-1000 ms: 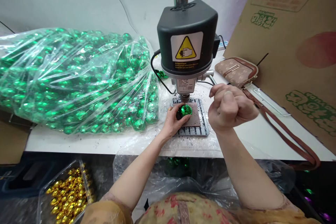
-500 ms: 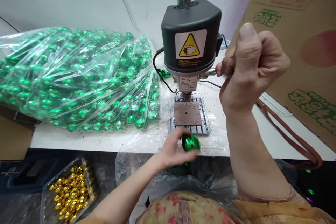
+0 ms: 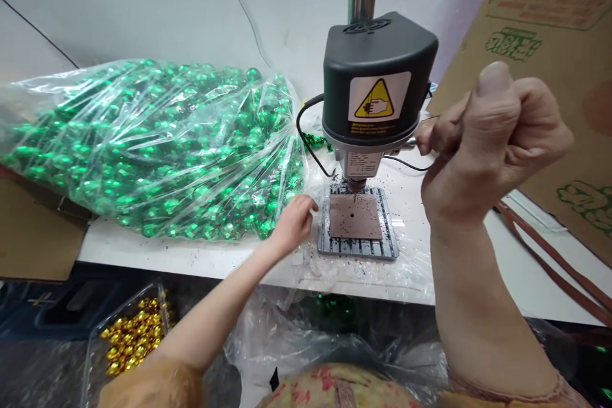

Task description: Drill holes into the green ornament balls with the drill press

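My right hand (image 3: 497,134) is closed around the feed lever (image 3: 408,143) at the side of a small black bench drill press (image 3: 380,80). Below its bit, a brown square plate (image 3: 356,226) with a dark hole lies on the slotted metal base (image 3: 358,250); no ball sits on it. My left hand (image 3: 295,222) is left of the base, by the front right of a clear plastic bag (image 3: 191,146) full of shiny green balls. Its fingers curl away from me and are mostly hidden; no ball shows in it.
Dark shavings lie around the base. A cardboard box (image 3: 540,108) with green print leans at the right, by a brown strap (image 3: 540,255). Lower left, a clear bin (image 3: 88,357) holds gold balls. Green balls (image 3: 335,309) show in clear plastic below the table edge.
My left hand no longer shows the green ball and has moved up and left towards the bag. My right hand stays on the lever. The view has shifted slightly left.
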A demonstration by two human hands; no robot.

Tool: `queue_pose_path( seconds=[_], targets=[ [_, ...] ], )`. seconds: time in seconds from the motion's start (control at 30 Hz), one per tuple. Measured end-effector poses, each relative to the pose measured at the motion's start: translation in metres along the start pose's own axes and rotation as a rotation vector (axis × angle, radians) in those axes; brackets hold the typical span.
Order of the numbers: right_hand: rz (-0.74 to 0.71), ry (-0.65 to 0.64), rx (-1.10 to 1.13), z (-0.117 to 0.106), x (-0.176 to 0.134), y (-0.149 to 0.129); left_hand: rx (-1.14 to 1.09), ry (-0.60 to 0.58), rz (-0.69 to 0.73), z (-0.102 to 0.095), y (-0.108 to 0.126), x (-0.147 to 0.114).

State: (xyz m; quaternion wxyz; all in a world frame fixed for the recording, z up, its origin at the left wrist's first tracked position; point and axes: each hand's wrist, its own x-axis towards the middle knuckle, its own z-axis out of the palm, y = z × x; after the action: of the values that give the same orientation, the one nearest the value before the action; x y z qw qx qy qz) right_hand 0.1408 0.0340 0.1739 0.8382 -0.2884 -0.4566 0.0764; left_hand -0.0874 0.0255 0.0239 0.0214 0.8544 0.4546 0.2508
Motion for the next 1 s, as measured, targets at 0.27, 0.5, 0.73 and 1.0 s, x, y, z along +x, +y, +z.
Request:
queue_pose_path(
  seconds=[0.27, 0.5, 0.73, 1.0],
  targets=[
    [-0.074, -0.013, 0.089, -0.001, 0.001, 0.008, 0.531, 0.073, -0.497, -0.024, -0.016, 0.053],
    [-0.05, 0.0, 0.097, -0.001, -0.002, 0.008, 0.45, 0.252, -0.678, -0.003, -0.029, -0.04],
    [-0.075, 0.015, 0.104, 0.001, -0.002, 0.006, 0.433, 0.167, -0.666, 0.008, -0.066, -0.005],
    [-0.081, 0.006, 0.09, -0.001, -0.002, 0.008, 0.512, 0.108, -0.715, 0.01, -0.086, 0.031]
  ],
)
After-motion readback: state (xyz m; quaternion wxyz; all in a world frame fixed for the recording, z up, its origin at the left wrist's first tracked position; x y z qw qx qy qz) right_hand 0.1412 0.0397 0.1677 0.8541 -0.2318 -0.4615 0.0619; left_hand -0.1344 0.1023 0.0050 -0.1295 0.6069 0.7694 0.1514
